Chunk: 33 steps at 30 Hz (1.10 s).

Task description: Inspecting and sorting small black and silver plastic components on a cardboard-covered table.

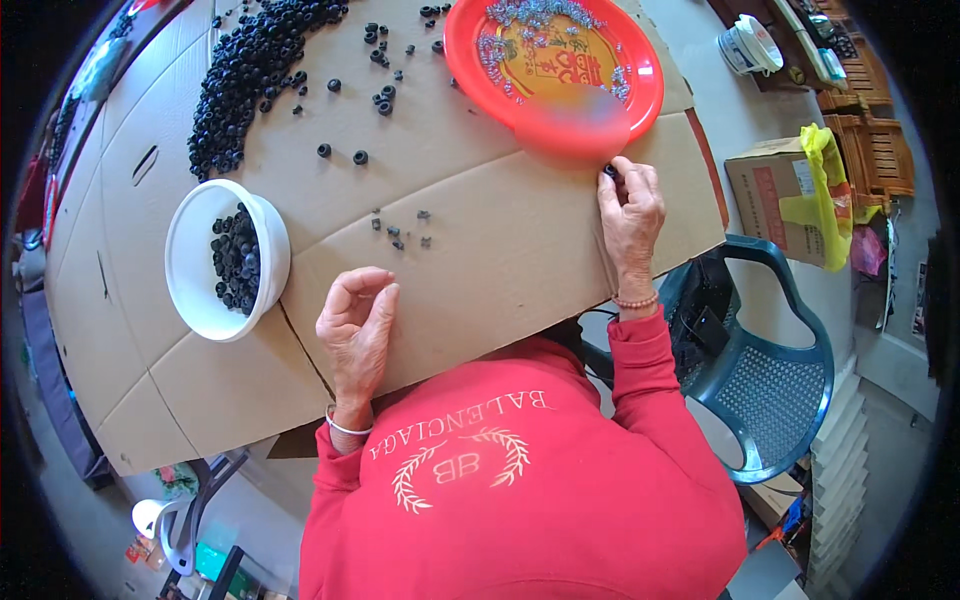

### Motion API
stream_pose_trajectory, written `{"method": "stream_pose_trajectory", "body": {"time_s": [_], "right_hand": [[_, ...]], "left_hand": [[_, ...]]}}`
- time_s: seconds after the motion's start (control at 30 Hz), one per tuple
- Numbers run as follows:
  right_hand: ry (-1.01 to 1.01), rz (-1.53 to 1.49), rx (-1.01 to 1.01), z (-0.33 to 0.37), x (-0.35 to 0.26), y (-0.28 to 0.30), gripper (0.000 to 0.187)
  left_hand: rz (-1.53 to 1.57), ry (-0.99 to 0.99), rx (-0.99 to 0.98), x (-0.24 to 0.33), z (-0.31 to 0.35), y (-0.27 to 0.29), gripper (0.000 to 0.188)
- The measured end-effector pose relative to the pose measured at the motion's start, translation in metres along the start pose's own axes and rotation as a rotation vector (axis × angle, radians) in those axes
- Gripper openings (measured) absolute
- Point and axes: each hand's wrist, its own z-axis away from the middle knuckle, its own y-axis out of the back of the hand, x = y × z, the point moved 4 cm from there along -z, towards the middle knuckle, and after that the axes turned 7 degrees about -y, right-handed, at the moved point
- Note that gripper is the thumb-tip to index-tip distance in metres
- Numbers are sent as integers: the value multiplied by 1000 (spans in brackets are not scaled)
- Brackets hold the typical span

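My right hand (632, 205) pinches a small black ring-shaped part (609, 171) between thumb and fingertips, just below the near rim of a red round tray (648, 85). Small clear-bluish pieces (540, 14) lie scattered in that tray. Over the cardboard's near edge, my left hand (358, 325) is curled, thumb close to the fingers; anything inside the pinch is hidden. Several tiny dark grey pieces (397, 234) lie on the cardboard just beyond it. To its left stands a white bowl (272, 215) with a heap of small black parts (237, 262) inside.
Flat cardboard (480, 245) covers the table. A large pile of black ring parts (235, 100) spreads at the far left, with loose ones (383, 100) beside it. On the right are a green plastic chair (765, 380), a cardboard box (775, 200) and a white bucket (748, 45).
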Motion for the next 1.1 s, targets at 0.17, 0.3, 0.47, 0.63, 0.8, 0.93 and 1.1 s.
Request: {"method": "stream_pose_trajectory", "body": {"time_s": [0.17,0.3,0.47,0.63,0.8,0.93,1.1], "right_hand": [[13,83,1,1,6,-1,21],[-4,86,-51,1,2,2,26],[25,70,-21,-9,-9,13,31],[305,204,-30,-84,-19,-6,36],[163,531,-278,-110,-2,-49,44],[186,456,-88,-92,-1,-60,41],[174,447,-173,-73,-47,-61,35]], "left_hand": [[-218,-238,-9,-5,-10,1,14],[-236,-264,25,-11,-11,0,14],[-237,-303,63,-13,-14,-1,12],[-243,-314,66,-12,-12,0,11],[-276,-350,65,-13,-13,-1,11],[-248,-334,49,-12,-15,-3,12],[-269,-328,66,-13,-12,0,14]]}}
